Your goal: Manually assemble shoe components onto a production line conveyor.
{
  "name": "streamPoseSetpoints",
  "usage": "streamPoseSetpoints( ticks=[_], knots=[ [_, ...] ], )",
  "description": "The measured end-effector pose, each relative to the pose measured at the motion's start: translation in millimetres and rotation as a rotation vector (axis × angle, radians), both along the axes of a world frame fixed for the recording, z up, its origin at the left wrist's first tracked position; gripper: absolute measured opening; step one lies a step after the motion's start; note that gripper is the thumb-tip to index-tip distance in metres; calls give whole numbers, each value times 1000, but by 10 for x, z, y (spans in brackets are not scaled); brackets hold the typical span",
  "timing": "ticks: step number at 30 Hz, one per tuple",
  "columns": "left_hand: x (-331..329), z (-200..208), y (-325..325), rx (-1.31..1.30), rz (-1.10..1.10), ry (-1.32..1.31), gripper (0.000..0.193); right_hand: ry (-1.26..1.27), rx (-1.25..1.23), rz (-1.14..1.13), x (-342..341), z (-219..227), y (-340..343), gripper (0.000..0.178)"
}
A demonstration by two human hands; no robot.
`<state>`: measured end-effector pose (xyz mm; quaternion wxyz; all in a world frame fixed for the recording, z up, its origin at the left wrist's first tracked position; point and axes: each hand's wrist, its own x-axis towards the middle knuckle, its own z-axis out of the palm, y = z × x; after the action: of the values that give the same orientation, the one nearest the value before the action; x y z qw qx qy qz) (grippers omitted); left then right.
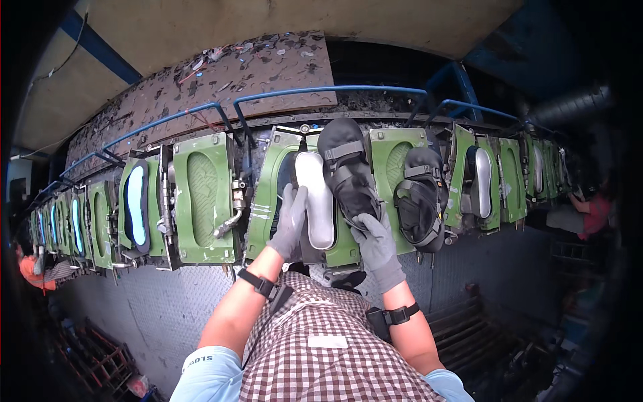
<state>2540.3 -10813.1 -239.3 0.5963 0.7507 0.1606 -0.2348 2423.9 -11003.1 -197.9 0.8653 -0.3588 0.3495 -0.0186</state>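
Observation:
A black strapped sandal (348,164) lies slantwise over the right part of a green mould (276,175) in front of me. My right hand (378,249), in a grey glove, grips the sandal's near end, with the thumb on it. Beside the sandal, a silver foot-shaped form (315,204) stands in the mould. My left hand (289,221), gloved too, is at that form's left side, fingers stretched out and holding nothing. A second black sandal (422,194) rests on the neighbouring green mould (383,151) to the right.
More green moulds (203,197) run in a curved row both ways; one on the left bears a light-blue insole shape (137,204). A blue rail (328,89) stands behind, before a board strewn with scraps (221,84). Other people (35,268) are at the far left and right.

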Motion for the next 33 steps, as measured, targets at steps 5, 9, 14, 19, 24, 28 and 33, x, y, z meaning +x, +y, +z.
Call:
streamPoseSetpoints(
  ticks=[5, 9, 14, 19, 24, 28, 33],
  knots=[
    [318, -1138, 145, -167, 16, -131, 52, -118, -192, 95, 555, 197, 189, 51],
    [3, -895, 139, -554, -4, 42, 49, -164, -793, 112, 906, -24, 116, 58],
    [-430, -317, 282, -254, -121, -279, 49, -296, -1286, 562, 607, -290, 285, 57],
    [-1088, 242, 575, -286, 276, 269, 40, -283, -1652, 982, -40, -62, 660, 38],
    [-1604, 374, 808, -827, 337, 302, 44, 11, -683, 683, -638, -175, 1361, 27],
    [-1684, 268, 815, -384, 196, 260, 46, -368, -1571, 1126, -907, -237, 1246, 29],
    [-1828, -184, 734, -359, 314, 90, 59, -120, -748, 330, -1374, -531, 1221, 26]
  ],
)
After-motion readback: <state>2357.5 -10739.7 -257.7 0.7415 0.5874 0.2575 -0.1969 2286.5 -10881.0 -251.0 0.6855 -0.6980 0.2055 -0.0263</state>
